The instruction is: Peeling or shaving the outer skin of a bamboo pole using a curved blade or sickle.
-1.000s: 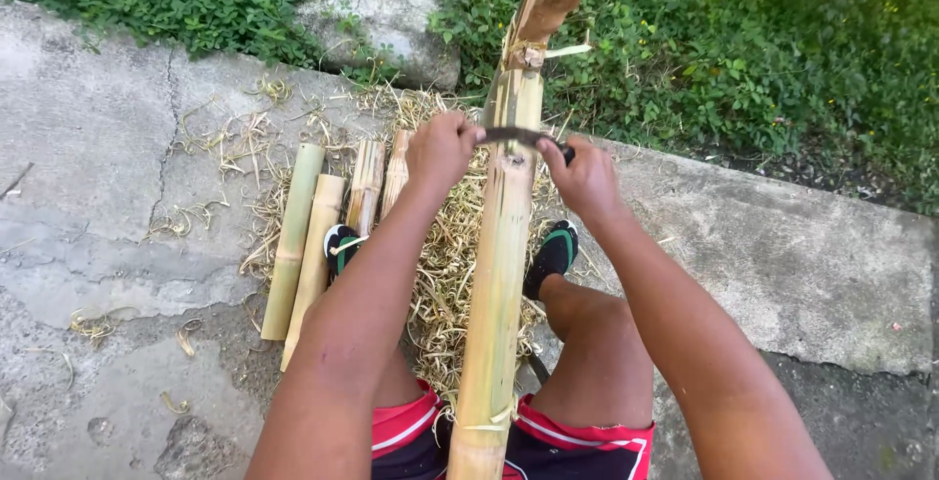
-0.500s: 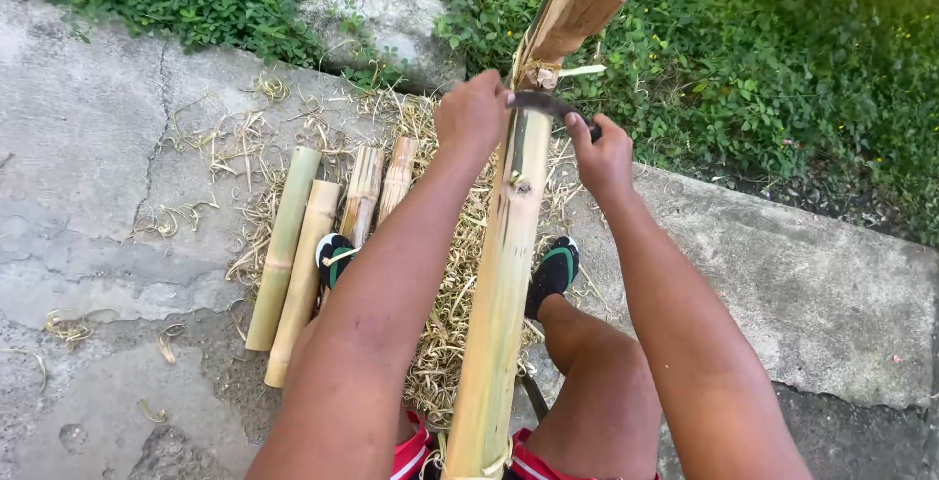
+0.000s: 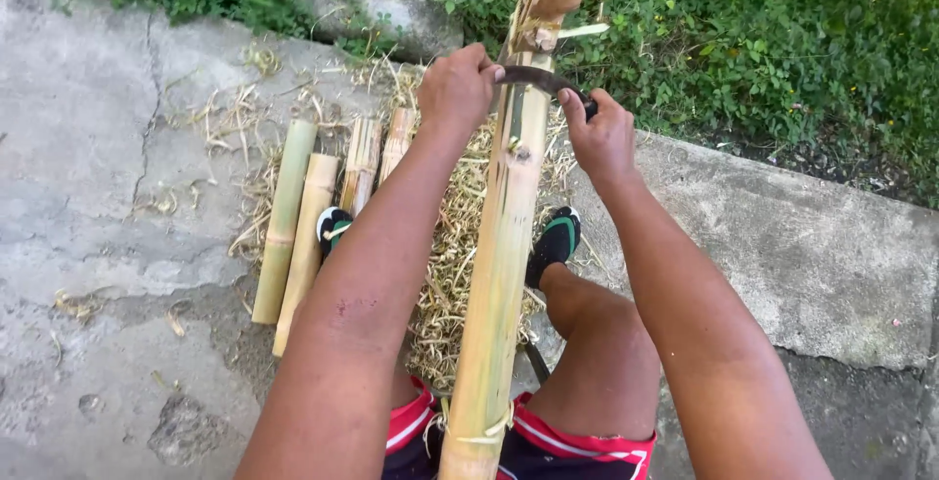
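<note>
From the head view, the left hand (image 3: 456,89) and the right hand (image 3: 599,136) each grip one end of a curved blade (image 3: 533,77). It lies across a long bamboo pole (image 3: 501,255) (between the knees). Cut bamboo pieces (image 3: 303,221) lie beside.

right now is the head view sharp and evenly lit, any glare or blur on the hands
Head view: soft, even daylight, no hard shadows or glare; left hand, right hand and bamboo pole are sharp; the grass looks slightly softer; forearms loom large near the lens.
</note>
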